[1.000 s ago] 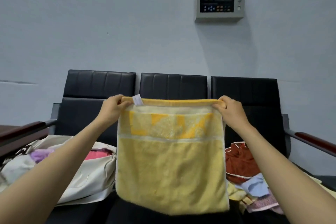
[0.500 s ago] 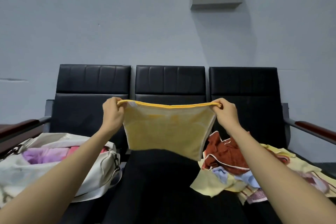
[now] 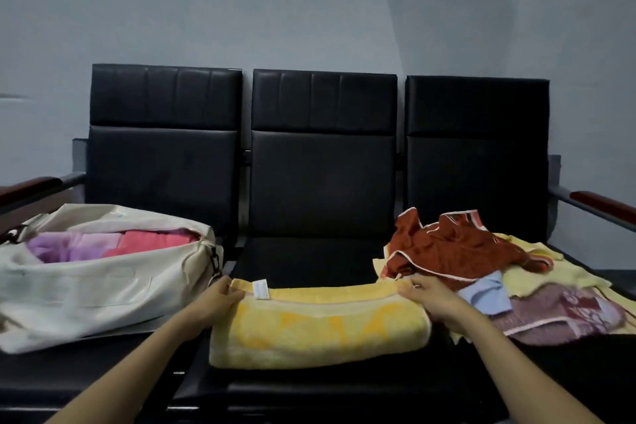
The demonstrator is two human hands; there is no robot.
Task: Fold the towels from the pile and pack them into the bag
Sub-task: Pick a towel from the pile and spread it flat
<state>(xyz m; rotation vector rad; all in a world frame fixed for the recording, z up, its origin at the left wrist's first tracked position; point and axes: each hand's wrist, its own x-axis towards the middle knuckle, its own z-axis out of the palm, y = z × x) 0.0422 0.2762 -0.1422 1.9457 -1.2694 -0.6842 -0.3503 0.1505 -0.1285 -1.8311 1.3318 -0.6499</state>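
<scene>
The yellow towel [image 3: 320, 330] lies at 6 o'clock on the middle seat [image 3: 303, 258], left hand [image 3: 217, 303] and right hand [image 3: 430, 299] pinching its far corners between their fingers; best draw both evenly to the near edge, hems matched, before the bag [image 3: 86, 286] at 9 o'clock.

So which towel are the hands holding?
The yellow towel on the middle seat: left hand and right hand pinch its far corners; the others lie crumpled in the pile.
</scene>
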